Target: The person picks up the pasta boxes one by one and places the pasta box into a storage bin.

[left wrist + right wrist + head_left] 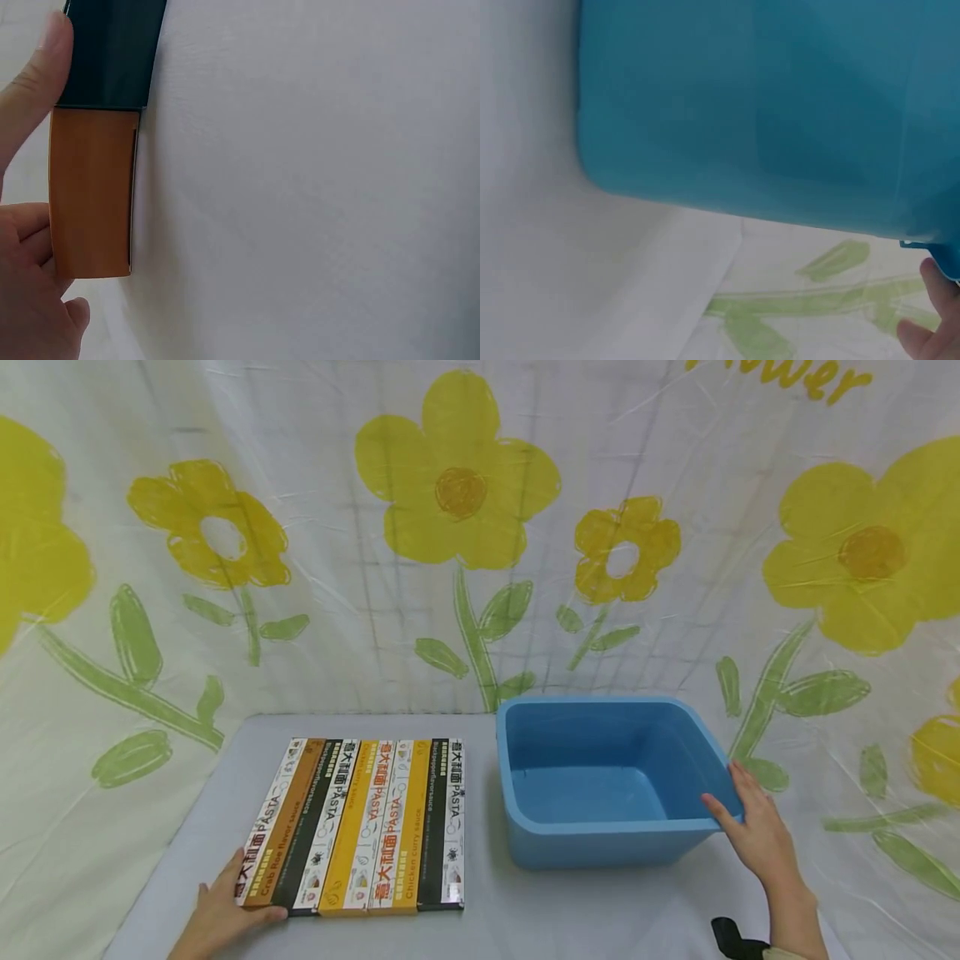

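Several slim pasta boxes lie side by side in a row on the left of the table, printed in white, black, yellow and brown. My left hand is at the row's near left corner, fingers along the left side and thumb spread across the front ends. In the left wrist view, that thumb touches the edge of a dark box beside a brown box end. To the right stands a blue plastic basin. My right hand grips its near right corner, thumb over the rim and fingers outside.
A pale cloth covers the table. Behind it hangs a white curtain printed with yellow flowers and green leaves. A black strap shows near the right wrist.
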{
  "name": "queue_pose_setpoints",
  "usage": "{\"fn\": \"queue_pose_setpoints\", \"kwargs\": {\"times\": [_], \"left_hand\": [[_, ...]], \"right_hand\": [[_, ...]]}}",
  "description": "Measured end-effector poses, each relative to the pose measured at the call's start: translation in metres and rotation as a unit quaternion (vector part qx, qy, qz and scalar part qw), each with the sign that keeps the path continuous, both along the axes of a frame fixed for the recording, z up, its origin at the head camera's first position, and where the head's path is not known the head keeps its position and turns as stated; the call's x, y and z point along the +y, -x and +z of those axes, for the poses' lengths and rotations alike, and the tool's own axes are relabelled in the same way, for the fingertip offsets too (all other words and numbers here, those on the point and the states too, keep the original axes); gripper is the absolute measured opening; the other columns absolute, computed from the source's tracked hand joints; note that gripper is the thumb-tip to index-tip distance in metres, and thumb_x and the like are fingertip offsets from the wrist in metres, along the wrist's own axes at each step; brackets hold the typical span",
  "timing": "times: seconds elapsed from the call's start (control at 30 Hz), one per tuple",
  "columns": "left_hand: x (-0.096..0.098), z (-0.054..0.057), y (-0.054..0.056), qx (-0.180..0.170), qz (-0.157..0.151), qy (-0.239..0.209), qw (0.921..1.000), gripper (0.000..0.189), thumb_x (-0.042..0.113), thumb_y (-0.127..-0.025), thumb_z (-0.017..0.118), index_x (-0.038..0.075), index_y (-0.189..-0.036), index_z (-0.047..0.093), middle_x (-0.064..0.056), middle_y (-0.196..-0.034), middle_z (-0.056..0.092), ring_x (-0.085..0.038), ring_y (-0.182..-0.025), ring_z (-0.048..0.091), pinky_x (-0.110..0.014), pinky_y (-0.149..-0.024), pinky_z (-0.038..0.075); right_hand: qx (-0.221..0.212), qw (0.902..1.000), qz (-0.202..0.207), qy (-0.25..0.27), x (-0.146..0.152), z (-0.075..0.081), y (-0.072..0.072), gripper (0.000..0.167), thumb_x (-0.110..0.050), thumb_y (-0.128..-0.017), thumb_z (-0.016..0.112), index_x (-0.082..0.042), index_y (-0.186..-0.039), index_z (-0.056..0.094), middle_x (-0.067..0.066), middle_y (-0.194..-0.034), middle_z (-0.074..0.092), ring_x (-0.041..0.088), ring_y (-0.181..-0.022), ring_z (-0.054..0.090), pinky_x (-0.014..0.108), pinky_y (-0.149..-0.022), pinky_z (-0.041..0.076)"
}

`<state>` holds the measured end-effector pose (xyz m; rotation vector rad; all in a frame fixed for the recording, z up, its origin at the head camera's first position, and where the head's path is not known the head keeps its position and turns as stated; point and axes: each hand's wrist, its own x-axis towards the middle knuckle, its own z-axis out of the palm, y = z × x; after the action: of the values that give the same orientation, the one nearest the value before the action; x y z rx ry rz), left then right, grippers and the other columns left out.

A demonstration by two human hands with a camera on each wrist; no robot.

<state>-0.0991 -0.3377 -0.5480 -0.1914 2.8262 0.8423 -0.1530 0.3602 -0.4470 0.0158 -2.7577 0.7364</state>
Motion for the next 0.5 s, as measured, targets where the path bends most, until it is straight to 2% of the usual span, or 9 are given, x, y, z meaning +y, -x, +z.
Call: {"fn": "queue_pose_setpoints", "kwargs": {"times": [0.1, 0.3, 0.5], "left_hand": [[-0.003, -0.001, 0.0, 0.004, -0.006, 0.014, 0.9999, 0.126, 0.044, -0.068, 0.085, -0.026, -0.14, 0.009, -0.049, -0.139, 0.013, -0.064, -0.128, 0.017, -0.074, -0.101, 0.003], [-0.009, 0.001, 0.002, -0.014, -0.016, 0.033, 0.9992, 0.125, 0.05, -0.068, 0.084, -0.026, -0.139, 0.014, -0.05, -0.136, 0.019, -0.064, -0.126, 0.021, -0.075, -0.1, 0.007], [-0.013, 0.002, 0.0, 0.023, -0.04, 0.047, 0.9978, 0.115, 0.041, -0.068, 0.086, -0.027, -0.135, 0.023, -0.049, -0.133, 0.029, -0.065, -0.121, 0.032, -0.071, -0.097, 0.027]], "right_hand": [[-0.004, 1.0, -0.002, -0.001, 0.001, -0.001, 0.001, 0.077, -0.041, -0.1, 0.05, 0.006, -0.151, 0.017, 0.035, -0.151, 0.02, 0.055, -0.137, 0.017, 0.063, -0.112, 0.004], [-0.013, 0.9999, -0.005, -0.003, 0.001, -0.001, 0.002, 0.078, -0.041, -0.1, 0.049, 0.005, -0.152, 0.014, 0.035, -0.152, 0.019, 0.056, -0.136, 0.017, 0.064, -0.111, 0.004], [-0.011, 0.9999, -0.006, -0.003, 0.001, -0.001, 0.001, 0.077, -0.041, -0.1, 0.05, 0.004, -0.152, 0.014, 0.035, -0.151, 0.02, 0.056, -0.136, 0.018, 0.065, -0.11, 0.005]]}}
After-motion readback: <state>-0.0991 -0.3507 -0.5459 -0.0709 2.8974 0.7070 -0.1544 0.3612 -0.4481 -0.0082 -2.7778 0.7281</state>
